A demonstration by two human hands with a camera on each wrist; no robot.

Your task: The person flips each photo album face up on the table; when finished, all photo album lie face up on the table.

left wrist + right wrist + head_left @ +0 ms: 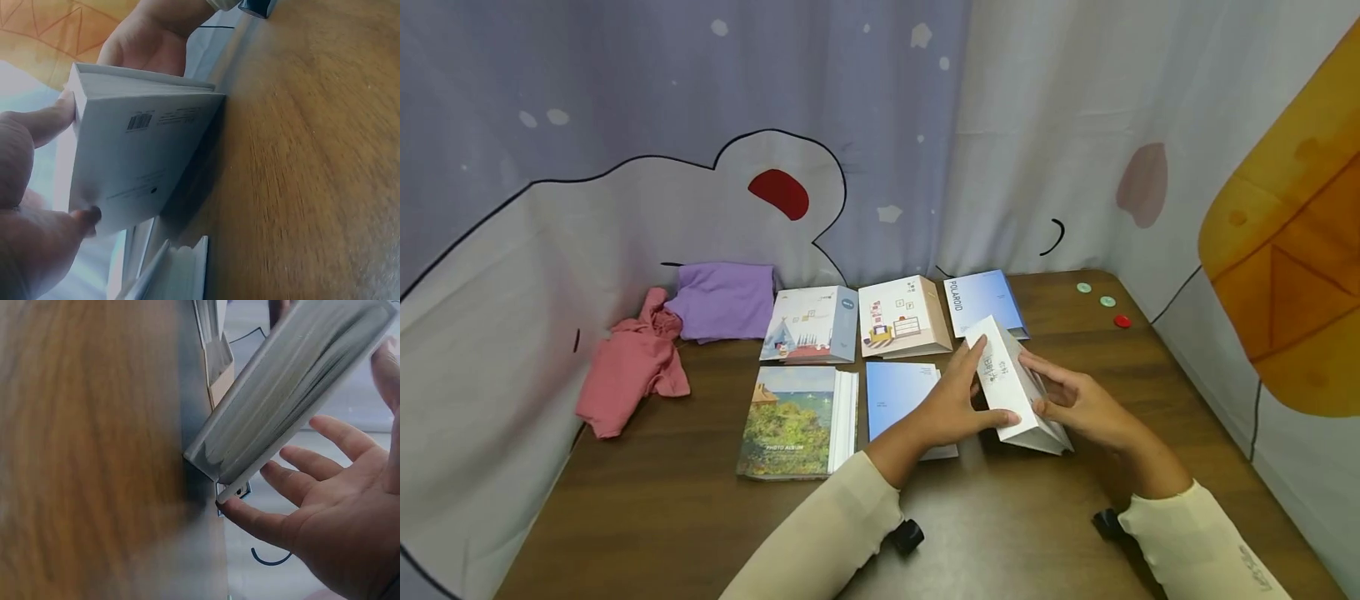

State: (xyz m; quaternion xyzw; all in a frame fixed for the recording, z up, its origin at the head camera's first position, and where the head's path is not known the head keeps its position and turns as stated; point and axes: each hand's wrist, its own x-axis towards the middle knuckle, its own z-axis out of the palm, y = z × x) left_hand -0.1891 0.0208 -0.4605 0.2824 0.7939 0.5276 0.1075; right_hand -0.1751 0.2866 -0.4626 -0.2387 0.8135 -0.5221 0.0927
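A white photo album (1000, 379) stands tilted over the table in the head view, spine up, with small grey print on the spine. My left hand (951, 396) grips it, thumb at the near end of the spine and fingers on the left cover. In the left wrist view, a barcode (139, 121) shows on that cover. My right hand (1086, 408) touches the right cover. Its fingers (312, 464) are spread and nearly straight in the right wrist view, beside the fanned pages. Just left of the left hand lies a blue album (898, 396).
Behind lie a blue POLAROID album (985, 300) and two illustrated albums. A landscape-covered photo album (790, 425) lies to the left. Purple cloth (722, 300) and pink cloth (632, 367) sit at the far left. Two green discs and a red disc (1122, 321) lie at the back right.
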